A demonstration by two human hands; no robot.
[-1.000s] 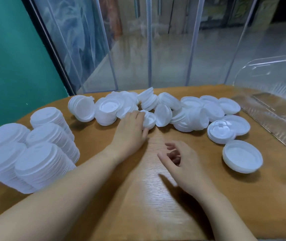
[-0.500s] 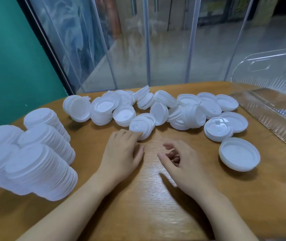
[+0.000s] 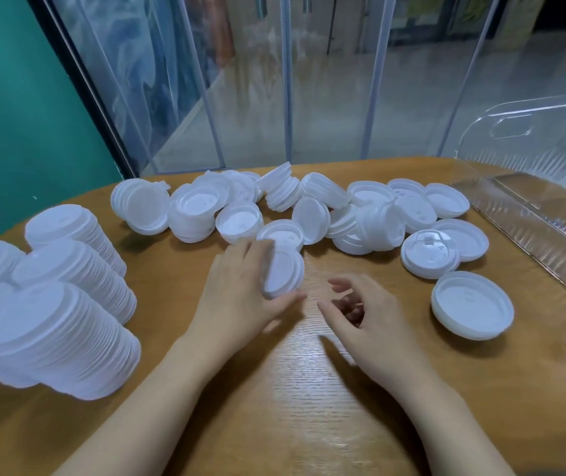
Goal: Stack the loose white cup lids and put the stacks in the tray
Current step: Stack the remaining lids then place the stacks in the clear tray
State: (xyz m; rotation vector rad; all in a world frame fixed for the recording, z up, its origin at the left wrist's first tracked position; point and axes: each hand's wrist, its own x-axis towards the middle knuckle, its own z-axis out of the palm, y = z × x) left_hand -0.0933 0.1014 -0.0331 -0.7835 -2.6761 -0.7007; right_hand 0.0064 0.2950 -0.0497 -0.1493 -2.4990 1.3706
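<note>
A small stack of lids point(image 3: 283, 271) is held on edge just in front of the loose pile of lids point(image 3: 309, 207), gripped by the left hand point(image 3: 240, 297) with fingers point(image 3: 257, 250) over its top and the thumb below. The lids are white, thin and round, with raised rims; some in the pile lie rim-up, others tilted. The held stack is best kept square, rims aligned, so that further lids nest cleanly. The right hand point(image 3: 371, 321) rests beside it on the tabletop point(image 3: 309, 389), loosely curled and holding nothing; it is suited to feeding single lids. Tall finished stacks point(image 3: 58, 314) stand at the left. The clear tray point(image 3: 532, 207) lies at the right.
</note>
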